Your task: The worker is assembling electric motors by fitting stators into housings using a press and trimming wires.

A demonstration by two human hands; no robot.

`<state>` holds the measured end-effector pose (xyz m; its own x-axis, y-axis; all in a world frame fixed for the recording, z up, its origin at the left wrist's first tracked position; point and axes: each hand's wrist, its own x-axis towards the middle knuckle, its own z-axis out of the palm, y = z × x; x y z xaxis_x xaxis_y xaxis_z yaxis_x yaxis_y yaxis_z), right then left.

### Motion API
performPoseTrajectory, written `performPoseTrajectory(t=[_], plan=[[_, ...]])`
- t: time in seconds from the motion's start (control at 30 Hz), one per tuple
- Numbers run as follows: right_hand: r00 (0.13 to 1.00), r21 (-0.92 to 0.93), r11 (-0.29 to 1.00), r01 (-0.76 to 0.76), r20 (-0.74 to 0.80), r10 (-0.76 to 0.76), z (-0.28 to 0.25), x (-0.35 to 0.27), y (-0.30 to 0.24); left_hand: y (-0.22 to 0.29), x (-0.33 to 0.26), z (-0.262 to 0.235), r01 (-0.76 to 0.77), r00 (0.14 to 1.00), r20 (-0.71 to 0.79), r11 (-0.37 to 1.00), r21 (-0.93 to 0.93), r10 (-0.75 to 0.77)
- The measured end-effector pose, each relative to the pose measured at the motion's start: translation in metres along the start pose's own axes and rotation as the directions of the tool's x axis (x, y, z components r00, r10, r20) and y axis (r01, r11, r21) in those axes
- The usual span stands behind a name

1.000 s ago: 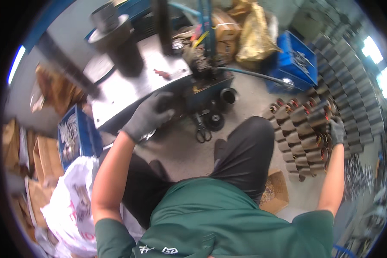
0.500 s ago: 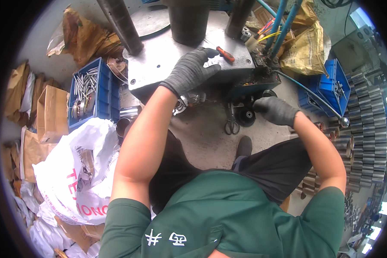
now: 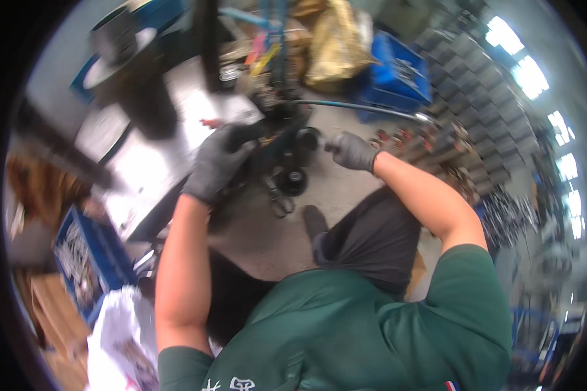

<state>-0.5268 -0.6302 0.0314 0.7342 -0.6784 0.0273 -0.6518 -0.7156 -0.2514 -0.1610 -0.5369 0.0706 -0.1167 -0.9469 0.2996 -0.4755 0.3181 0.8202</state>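
1. From where I stand, the work looks to be in the middle: the person sits at a metal surface (image 3: 150, 176) that carries a dark machine part (image 3: 280, 146), and both gloved hands are up at it, so the handling is under way and not finished, as far as I can judge.
2. The left hand (image 3: 216, 163) lies over the near edge of the dark machine part, fingers curled down around it. The grip looks closed on that part, though motion blur hides the fingertips.
3. The right hand (image 3: 351, 151) is held out just to the right of the part, near a round black opening (image 3: 306, 138). Its fingers are drawn in like a loose fist; I cannot tell whether it holds anything small.
4. The left forearm runs straight up from the lower edge with the elbow nearly extended; the right arm bends at the elbow and reaches in from the side over the dark trouser leg (image 3: 372, 241).
5. Below the part hang a black wheel (image 3: 292, 180) and what may be scissors or pliers (image 3: 279, 202).
6. Around them: a blue crate (image 3: 398, 68) beyond, a second blue crate (image 3: 85, 260) of metal pieces to the left, a white bag (image 3: 120, 339), and rows of metal cylinders (image 3: 450, 150) on the floor to the right.
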Motion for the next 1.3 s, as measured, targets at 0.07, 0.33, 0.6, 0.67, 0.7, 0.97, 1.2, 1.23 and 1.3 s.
performPoseTrajectory(t=[0.07, 0.33, 0.6, 0.67, 0.7, 0.97, 1.2, 1.23, 1.3], plan=[[0.958, 0.063, 0.958, -0.281, 0.068, 0.277, -0.055, -0.046, 0.013, 0.009, 0.007, 0.011, -0.059, 0.993, 0.103, 0.997, 0.039, 0.054], [0.633, -0.045, 0.640, -0.767, -0.215, 0.744, -0.191, -0.411, 0.020, 0.007, 0.035, 0.104, 0.050, 0.929, 0.368, 0.973, -0.227, 0.039], [-0.181, 0.397, -0.201, -0.895, 0.087, 0.980, -0.126, -0.731, -0.085, -0.017, 0.030, 0.186, -0.003, 0.780, 0.622, 0.995, -0.097, 0.063], [-0.141, 0.178, -0.164, -0.970, 0.132, 0.981, -0.076, -0.795, -0.088, -0.011, 0.024, 0.202, 0.055, 0.725, 0.688, 0.996, -0.069, 0.007], [-0.090, -0.003, -0.090, -0.996, 0.130, 0.987, -0.049, -0.828, -0.088, -0.008, 0.020, 0.214, 0.128, 0.674, 0.737, 0.991, -0.034, -0.062], [-0.273, -0.489, 0.026, -0.872, 0.531, 0.802, 0.008, -0.846, -0.071, 0.011, 0.004, 0.205, 0.040, 0.633, 0.750, 0.976, 0.216, -0.192], [-0.345, -0.323, -0.236, -0.916, 0.337, 0.876, 0.076, -0.900, -0.062, 0.036, -0.009, 0.184, -0.090, 0.760, 0.639, 0.956, 0.280, -0.115], [-0.333, -0.375, -0.206, -0.904, 0.314, 0.889, 0.087, -0.920, -0.071, 0.036, -0.006, 0.194, -0.183, 0.784, 0.617, 0.926, 0.331, -0.065], [-0.415, -0.363, -0.276, -0.890, 0.394, 0.820, 0.049, -0.852, -0.066, 0.016, -0.023, 0.161, -0.180, 0.848, 0.522, 0.874, 0.451, -0.095]])
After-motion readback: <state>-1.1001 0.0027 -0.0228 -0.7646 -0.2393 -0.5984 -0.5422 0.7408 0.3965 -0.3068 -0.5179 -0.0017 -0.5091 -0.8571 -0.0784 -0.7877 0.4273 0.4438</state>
